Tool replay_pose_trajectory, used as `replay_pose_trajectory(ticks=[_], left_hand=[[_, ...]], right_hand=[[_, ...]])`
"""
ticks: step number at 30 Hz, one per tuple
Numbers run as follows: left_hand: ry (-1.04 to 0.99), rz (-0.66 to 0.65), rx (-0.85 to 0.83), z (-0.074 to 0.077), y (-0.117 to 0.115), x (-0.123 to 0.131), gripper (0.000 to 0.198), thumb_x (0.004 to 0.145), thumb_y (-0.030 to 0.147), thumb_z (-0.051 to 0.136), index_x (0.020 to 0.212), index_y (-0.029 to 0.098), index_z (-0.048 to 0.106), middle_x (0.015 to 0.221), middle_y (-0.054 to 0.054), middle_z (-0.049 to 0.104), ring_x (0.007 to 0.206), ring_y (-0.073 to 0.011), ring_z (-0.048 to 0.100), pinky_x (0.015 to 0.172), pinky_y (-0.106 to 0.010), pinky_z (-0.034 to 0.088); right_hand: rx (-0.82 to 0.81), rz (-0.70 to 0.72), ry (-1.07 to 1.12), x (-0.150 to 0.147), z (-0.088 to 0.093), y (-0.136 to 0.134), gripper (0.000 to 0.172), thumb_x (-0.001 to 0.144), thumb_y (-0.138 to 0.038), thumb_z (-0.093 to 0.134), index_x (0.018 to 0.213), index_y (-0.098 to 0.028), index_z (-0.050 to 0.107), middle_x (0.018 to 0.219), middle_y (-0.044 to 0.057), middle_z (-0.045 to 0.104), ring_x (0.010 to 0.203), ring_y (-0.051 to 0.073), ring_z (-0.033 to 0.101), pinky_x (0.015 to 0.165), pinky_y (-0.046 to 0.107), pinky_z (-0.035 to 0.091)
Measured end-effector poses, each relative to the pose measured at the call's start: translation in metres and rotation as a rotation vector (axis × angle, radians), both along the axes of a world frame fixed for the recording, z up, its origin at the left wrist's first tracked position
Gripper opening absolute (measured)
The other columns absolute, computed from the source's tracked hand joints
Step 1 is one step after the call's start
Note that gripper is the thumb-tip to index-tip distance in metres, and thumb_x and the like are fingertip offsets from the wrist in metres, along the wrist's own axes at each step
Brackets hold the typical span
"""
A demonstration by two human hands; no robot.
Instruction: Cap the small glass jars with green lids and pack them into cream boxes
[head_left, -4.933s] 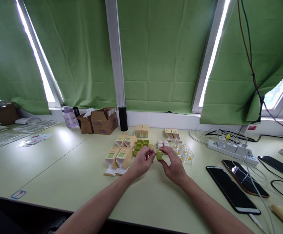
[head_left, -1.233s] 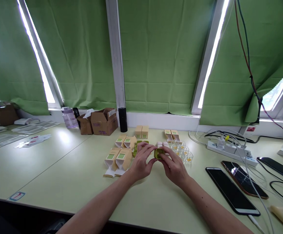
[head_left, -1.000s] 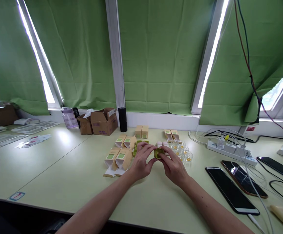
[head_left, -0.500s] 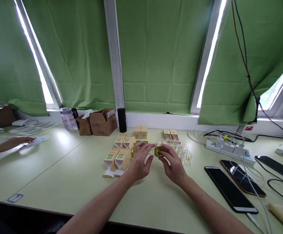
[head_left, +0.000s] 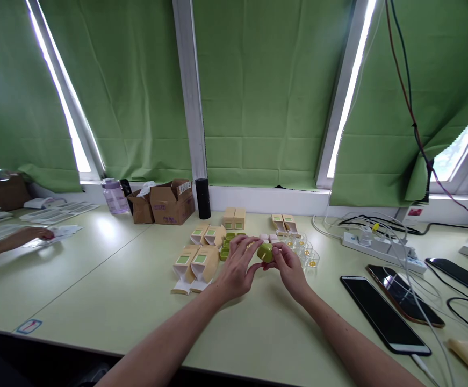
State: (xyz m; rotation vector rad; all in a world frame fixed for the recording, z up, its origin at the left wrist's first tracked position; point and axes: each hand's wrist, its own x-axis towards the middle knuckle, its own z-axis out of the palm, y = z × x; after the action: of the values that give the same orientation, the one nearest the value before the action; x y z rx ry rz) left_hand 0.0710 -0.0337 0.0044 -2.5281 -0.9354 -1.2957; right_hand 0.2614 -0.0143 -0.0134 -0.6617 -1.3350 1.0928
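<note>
A small rounded olive-green container [head_left: 265,252], with a pale mark on its side, is held between my hands above the table. My right hand [head_left: 288,267] pinches its right side with thumb and fingertips. My left hand [head_left: 239,267] reaches in from the other side, fingertips on its upper left edge and thumb just below. Behind my left hand, several similar green pieces [head_left: 224,250] stand in a group, partly hidden. Small clear cups with yellow centres [head_left: 312,262] sit just right of my right hand. Pale pink pieces [head_left: 273,237] show behind the hands.
Opened small cartons [head_left: 204,263] lie left of my hands; closed cartons [head_left: 234,219] and further opened ones [head_left: 284,223] stand behind. Phones [head_left: 384,314], cables and a power strip [head_left: 382,252] occupy the right. Another person's hand [head_left: 36,234] handles papers at far left.
The green container has turned, from its hollow opening showing to its rounded outer side. My left fingers have moved right, onto it. The other person's hand has shifted slightly.
</note>
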Motion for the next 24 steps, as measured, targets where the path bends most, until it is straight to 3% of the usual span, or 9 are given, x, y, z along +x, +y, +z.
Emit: replay_pose_trajectory(ticks=[6, 12, 16, 20, 24], left_hand=[[0.026, -0.011, -0.045, -0.006, 0.004, -0.001, 0.059, 0.093, 0.014, 0.066, 0.149, 0.024, 0.052, 0.139, -0.015, 0.059, 0.133, -0.0343, 0.045, 0.110, -0.059, 0.049], [-0.093, -0.042, -0.086, -0.007, 0.010, 0.000, 0.049, 0.091, 0.021, 0.074, 0.139, 0.024, 0.063, 0.124, -0.014, 0.066, 0.126, -0.0333, 0.052, 0.106, -0.057, 0.052], [-0.257, -0.054, -0.152, -0.008, 0.015, 0.000, 0.046, 0.090, 0.027, 0.078, 0.135, 0.023, 0.067, 0.119, -0.013, 0.069, 0.121, -0.0312, 0.055, 0.104, -0.055, 0.052], [-0.464, -0.038, -0.275, -0.017, 0.028, -0.004, 0.041, 0.088, 0.036, 0.080, 0.126, 0.022, 0.071, 0.118, -0.012, 0.070, 0.115, -0.0277, 0.061, 0.096, -0.048, 0.057], [-0.672, -0.102, -0.489, -0.025, 0.040, -0.007, 0.050, 0.087, 0.045, 0.080, 0.129, 0.019, 0.070, 0.127, -0.014, 0.069, 0.107, -0.0235, 0.068, 0.092, -0.041, 0.059]], right_hand=[[-0.065, 0.057, -0.017, -0.002, 0.000, -0.003, 0.053, 0.087, -0.072, 0.070, 0.087, -0.020, 0.060, 0.068, 0.001, 0.070, 0.050, 0.017, 0.068, 0.047, 0.030, 0.059], [-0.078, 0.025, -0.057, 0.000, -0.001, -0.005, 0.057, 0.088, -0.077, 0.063, 0.083, -0.020, 0.061, 0.055, 0.000, 0.064, 0.043, 0.018, 0.063, 0.041, 0.027, 0.050], [0.038, -0.211, -0.125, 0.011, 0.000, 0.000, 0.055, 0.094, -0.073, 0.058, 0.087, -0.020, 0.066, 0.068, 0.003, 0.070, 0.050, 0.016, 0.062, 0.047, 0.028, 0.048], [0.187, -0.511, -0.379, 0.027, -0.003, 0.010, 0.040, 0.099, -0.058, 0.059, 0.088, -0.021, 0.069, 0.071, 0.003, 0.071, 0.057, 0.018, 0.060, 0.055, 0.030, 0.048], [0.523, -0.743, -0.738, 0.038, -0.010, 0.022, 0.018, 0.099, -0.035, 0.058, 0.096, -0.022, 0.071, 0.084, 0.006, 0.074, 0.077, 0.025, 0.063, 0.067, 0.036, 0.048]])
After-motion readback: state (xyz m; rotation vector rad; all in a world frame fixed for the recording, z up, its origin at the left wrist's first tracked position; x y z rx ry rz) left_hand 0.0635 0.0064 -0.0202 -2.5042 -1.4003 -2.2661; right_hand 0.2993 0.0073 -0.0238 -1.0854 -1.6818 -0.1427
